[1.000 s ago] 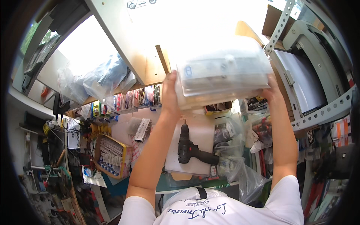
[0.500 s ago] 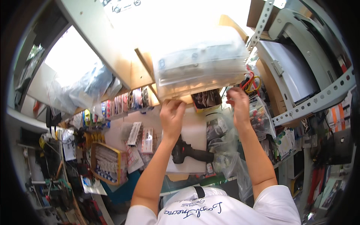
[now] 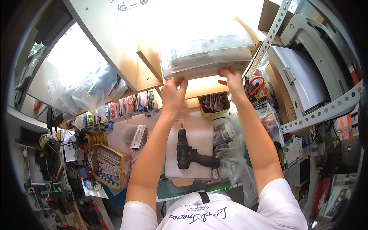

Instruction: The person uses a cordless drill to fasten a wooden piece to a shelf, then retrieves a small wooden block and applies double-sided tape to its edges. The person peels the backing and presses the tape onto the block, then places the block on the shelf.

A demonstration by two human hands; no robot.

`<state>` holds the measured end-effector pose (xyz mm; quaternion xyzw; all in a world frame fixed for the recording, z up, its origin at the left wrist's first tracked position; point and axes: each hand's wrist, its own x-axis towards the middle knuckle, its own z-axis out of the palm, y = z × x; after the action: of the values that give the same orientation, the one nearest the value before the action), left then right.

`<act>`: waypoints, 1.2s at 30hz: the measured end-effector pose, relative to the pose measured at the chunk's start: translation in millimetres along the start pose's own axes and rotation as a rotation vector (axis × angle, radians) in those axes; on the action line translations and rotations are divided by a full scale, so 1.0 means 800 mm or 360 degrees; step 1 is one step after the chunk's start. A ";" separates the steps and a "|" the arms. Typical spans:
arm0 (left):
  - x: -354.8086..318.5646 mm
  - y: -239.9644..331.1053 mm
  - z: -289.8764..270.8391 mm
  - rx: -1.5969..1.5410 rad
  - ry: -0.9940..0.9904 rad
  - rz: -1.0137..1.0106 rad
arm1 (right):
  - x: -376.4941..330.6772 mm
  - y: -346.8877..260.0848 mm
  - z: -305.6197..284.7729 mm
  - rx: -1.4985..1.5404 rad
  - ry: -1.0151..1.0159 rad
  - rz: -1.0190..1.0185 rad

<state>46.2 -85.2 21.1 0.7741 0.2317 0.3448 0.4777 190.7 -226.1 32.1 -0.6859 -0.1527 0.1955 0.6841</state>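
Note:
A clear plastic case (image 3: 214,68) with pale, flat contents lies on the wooden shelf in front of me. At its front left corner, my left hand (image 3: 174,92) has curled fingers closed on the edge. My right hand (image 3: 232,82) touches the front edge farther right, fingers stretched and thumb apart below them. The fingertips of both hands are partly hidden against the case. Below and between my forearms, a black cordless drill (image 3: 186,153) rests on a white board (image 3: 172,168).
Under the shelf stands an open box (image 3: 211,113) of dark packets. A yellow-rimmed box (image 3: 124,168) of packaged items is at left. Red- and yellow-handled scissors (image 3: 264,86) sit beside my right wrist, near a perforated metal upright (image 3: 274,32) and a printer (image 3: 326,57). Plastic bags (image 3: 230,157) lie right of the drill.
The case has gone farther back on the shelf, baring the shelf's front strip. Both hands have moved forward with it, and my right hand has come from beside the case to its front edge.

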 end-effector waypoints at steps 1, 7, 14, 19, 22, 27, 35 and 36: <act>0.001 -0.004 -0.001 0.0016 0.0007 -0.0014 | 0.002 0.002 0.000 -0.0034 -0.0008 0.0004; -0.010 -0.004 -0.014 0.0179 0.0032 0.0179 | -0.009 -0.003 0.002 -0.0090 -0.0049 -0.0031; -0.061 -0.011 -0.076 -0.0203 0.0616 -0.0025 | -0.032 -0.051 -0.015 -0.0332 0.0074 -0.0420; 0.017 0.017 -0.077 -0.0458 0.0492 -0.0067 | 0.002 -0.062 -0.016 -0.0262 0.0011 -0.0444; 0.055 0.002 -0.080 -0.0166 0.0610 0.0131 | -0.001 -0.061 -0.010 -0.0329 -0.0031 -0.0385; 0.053 0.005 -0.068 0.0506 0.0481 0.0342 | -0.022 -0.059 -0.020 -0.0430 -0.0111 -0.0261; 0.052 0.004 -0.057 0.0655 0.0480 0.0550 | -0.086 -0.008 -0.002 -0.0364 -0.0262 -0.0242; 0.051 0.003 -0.058 0.0664 0.0454 0.0492 | -0.094 -0.003 0.000 -0.0355 -0.0300 -0.0226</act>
<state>37.9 -31.3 50.4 0.8254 0.2416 0.4636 0.2128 125.3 -261.9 38.7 -0.7237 -0.2850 0.1918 0.5985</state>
